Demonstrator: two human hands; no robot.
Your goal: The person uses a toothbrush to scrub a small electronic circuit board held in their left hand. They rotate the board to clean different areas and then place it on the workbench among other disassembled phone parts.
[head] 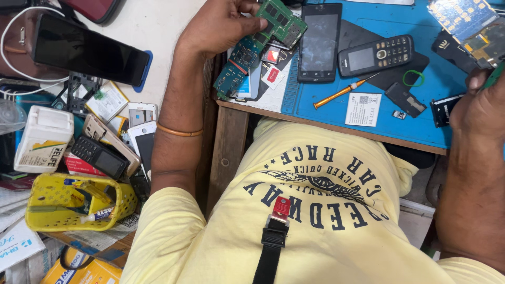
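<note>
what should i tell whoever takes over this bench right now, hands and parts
Left hand: pinching a green circuit board above the desk edge; a second, longer green board lies just below it.
Right hand: at the right edge of the blue mat, grip unclear.
On the mat: black touchscreen phone, keypad phone, orange screwdriver.
Done: boards are out of their housings. Left: they remain loose, nothing reassembled.

a green circuit board (281, 21), square and studded with dark chips, is held tilted at the far edge of the counter. a second, longer green board (238, 63) lies just below it, slanting down to the left.
</note>
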